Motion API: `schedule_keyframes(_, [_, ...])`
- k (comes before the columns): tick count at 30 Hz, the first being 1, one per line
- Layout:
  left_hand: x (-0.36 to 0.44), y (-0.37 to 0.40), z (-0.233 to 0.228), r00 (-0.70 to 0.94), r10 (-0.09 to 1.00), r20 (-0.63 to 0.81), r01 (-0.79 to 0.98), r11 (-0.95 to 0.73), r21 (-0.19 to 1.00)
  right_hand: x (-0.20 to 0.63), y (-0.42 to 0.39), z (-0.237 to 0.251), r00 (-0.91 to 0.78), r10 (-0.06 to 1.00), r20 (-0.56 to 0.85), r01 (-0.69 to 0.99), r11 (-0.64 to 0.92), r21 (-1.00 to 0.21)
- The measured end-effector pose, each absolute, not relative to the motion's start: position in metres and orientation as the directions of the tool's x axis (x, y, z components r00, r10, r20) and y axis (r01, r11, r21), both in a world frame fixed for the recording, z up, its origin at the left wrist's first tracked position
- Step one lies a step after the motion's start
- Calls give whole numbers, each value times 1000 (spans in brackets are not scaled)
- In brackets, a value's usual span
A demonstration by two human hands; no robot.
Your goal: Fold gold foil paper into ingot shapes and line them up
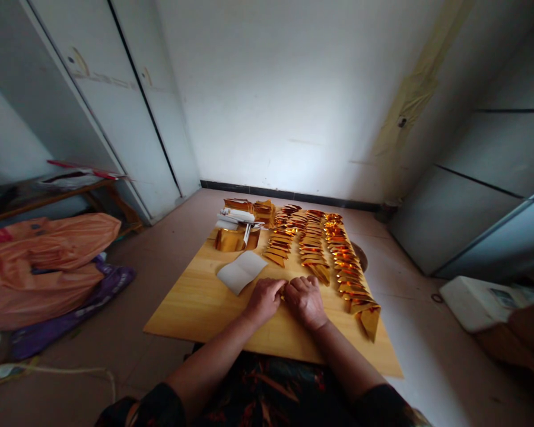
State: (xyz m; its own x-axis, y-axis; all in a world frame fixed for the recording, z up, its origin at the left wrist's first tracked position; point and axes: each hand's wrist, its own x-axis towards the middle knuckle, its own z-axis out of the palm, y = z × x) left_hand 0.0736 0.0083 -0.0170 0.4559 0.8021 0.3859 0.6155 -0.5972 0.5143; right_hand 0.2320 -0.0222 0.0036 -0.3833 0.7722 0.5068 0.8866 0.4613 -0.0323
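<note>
My left hand (265,300) and my right hand (305,301) meet near the front middle of a wooden board (196,308). Fingers on both are closed around a small piece of gold foil paper (283,294), mostly hidden between them. Just beyond my left hand lies a pale, slightly curled sheet (241,271). Folded gold foil pieces overlap in a left row (277,246), a middle row (312,246) and a long right row (345,261), to the far side and right of my right hand.
A curved gold sheet stack (231,239), white papers (237,216) and more gold stacks (263,212) sit at the board's far left. Orange and purple bags (48,261) lie on the floor leftward. A white box (476,302) stands at right, near a grey cabinet (463,196).
</note>
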Motion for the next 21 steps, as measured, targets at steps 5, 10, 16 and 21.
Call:
schedule_keyframes(5, [74, 7, -19, 450, 790, 416, 625, -612, 485, 231, -21, 4, -362, 787, 500, 893, 446, -57])
schedule_keyframes(10, [75, 10, -20, 341, 866, 367, 641, -499, 583, 234, -26, 9, -323, 816, 479, 884, 441, -157])
schedule_keyframes(16, [72, 15, -12, 270, 914, 303, 655, -406, 637, 247, -30, 6, -272, 831, 485, 894, 405, -192])
schedule_keyframes(21, [76, 17, -7, 222, 938, 267, 597, -347, 723, 246, -26, 2, -253, 804, 538, 910, 386, -150])
